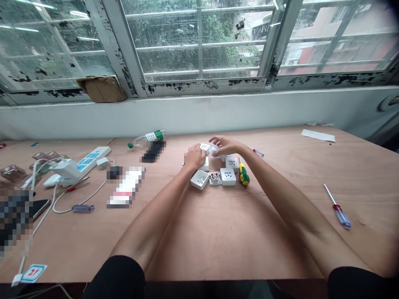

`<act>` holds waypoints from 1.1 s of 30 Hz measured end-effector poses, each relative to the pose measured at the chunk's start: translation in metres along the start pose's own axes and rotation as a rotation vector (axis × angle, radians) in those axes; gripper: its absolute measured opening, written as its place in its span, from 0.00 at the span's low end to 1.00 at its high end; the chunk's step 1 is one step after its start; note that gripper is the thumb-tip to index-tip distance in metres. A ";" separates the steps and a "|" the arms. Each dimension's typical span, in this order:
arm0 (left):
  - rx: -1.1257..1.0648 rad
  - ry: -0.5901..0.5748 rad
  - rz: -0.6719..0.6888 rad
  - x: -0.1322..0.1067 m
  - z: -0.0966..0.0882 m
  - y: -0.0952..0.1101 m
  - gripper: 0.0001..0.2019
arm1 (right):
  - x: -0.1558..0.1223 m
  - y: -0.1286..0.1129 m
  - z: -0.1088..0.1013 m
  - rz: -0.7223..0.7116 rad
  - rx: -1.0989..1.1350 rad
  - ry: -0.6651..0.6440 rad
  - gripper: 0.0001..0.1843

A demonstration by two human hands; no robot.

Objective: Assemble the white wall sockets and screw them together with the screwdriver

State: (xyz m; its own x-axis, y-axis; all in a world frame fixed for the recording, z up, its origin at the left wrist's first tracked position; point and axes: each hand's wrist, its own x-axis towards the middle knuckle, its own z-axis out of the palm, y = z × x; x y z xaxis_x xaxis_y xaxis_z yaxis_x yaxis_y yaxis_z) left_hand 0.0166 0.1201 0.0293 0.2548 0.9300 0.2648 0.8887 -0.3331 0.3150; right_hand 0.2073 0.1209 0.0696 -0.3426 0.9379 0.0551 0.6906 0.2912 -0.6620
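My left hand (pixel 193 158) is curled over a white socket (pixel 205 148) at the middle of the wooden table (pixel 218 232), fingers closed on it. My right hand (pixel 225 145) reaches in from the right and pinches a small white part (pixel 214 149) against that same socket. Several more white sockets lie just in front: one tilted (pixel 199 179), one face up (pixel 228 176), another (pixel 232 162) behind it. An opened socket showing red and metal parts (pixel 215 177) lies between them. A green and yellow screwdriver (pixel 243 173) lies right of the sockets.
A red and blue screwdriver (pixel 338 208) lies at the right, a thin one (pixel 257 152) behind my right wrist. A white power strip (pixel 89 160), cables, chargers and clear plastic pieces crowd the left. A plastic bottle (pixel 146 138) lies on its side. White paper (pixel 318 135) sits far right.
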 end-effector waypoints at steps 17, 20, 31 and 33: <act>-0.019 0.096 -0.041 -0.001 0.005 0.006 0.17 | 0.071 0.034 0.016 0.176 -0.466 0.202 0.21; -0.015 0.111 -0.031 -0.002 0.005 0.005 0.17 | 0.084 0.038 0.024 0.148 -0.550 0.180 0.23; -0.024 0.094 -0.037 -0.003 0.003 0.007 0.18 | 0.091 0.038 0.028 0.111 -0.655 0.118 0.17; -0.025 0.087 -0.032 -0.004 0.003 0.007 0.18 | 0.088 0.033 0.027 0.107 -0.641 0.120 0.17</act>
State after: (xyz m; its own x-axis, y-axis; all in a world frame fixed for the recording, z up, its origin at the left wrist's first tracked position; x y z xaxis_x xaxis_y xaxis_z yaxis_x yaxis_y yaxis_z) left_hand 0.0232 0.1149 0.0281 0.1913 0.9238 0.3317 0.8856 -0.3081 0.3474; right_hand 0.1827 0.2083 0.0321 -0.2036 0.9715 0.1214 0.9719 0.2155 -0.0944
